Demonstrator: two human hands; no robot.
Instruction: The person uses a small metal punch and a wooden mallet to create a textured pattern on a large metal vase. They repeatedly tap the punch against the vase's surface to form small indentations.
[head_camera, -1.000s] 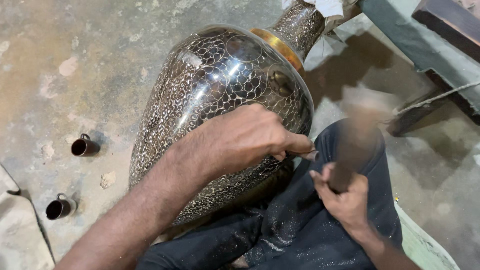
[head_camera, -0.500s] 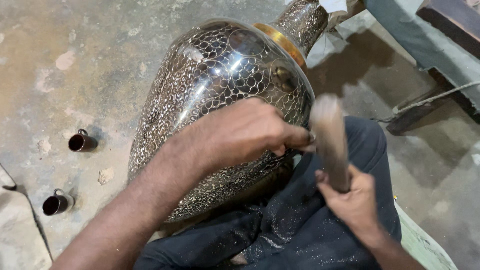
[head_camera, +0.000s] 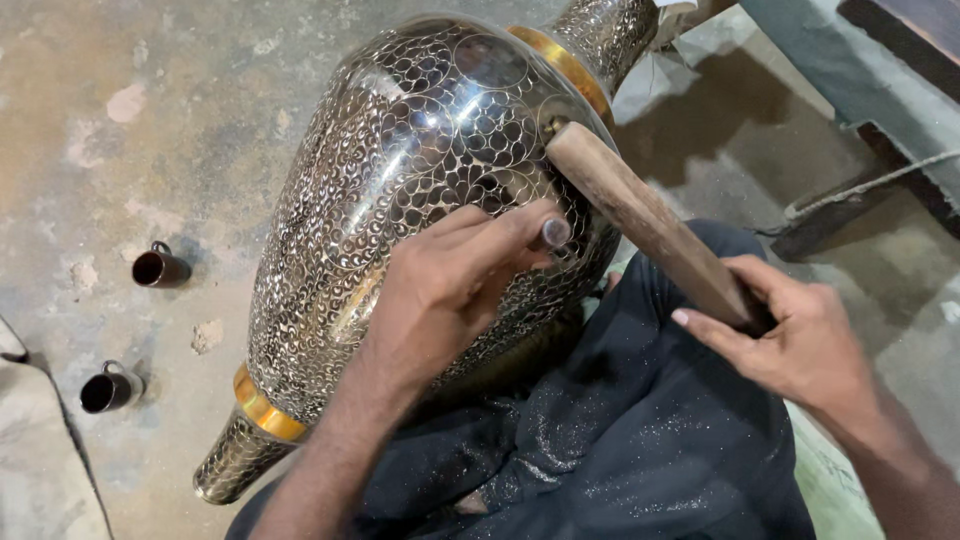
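Floor: bare concrete floor (head_camera: 150, 120), stained and patchy, dusted with fine filings; a dark ledge runs along the far right.
Cups: two small dark metal cups (head_camera: 160, 268) lie on their sides at the left, well apart from the vase.
Vase: large engraved metal vase (head_camera: 420, 170), lying tilted across the person's lap, neck pointing far, foot near left; dark glossy body covered in a fine scale-like pattern, with brass bands at neck and foot.
Left hand: left hand (head_camera: 450, 285) rests on the vase's belly, fingers closed narrowly around a small metal punch (head_camera: 554, 233) whose round end shows.
Right hand: right hand (head_camera: 800, 340) grips the near end of a wooden mallet (head_camera: 650, 225).
Change: half a second ago the mallet stood upright beside the hand; now it slants with its far end at the vase's shoulder.
Lap: dark trousers (head_camera: 640, 440) glitter with metal dust.
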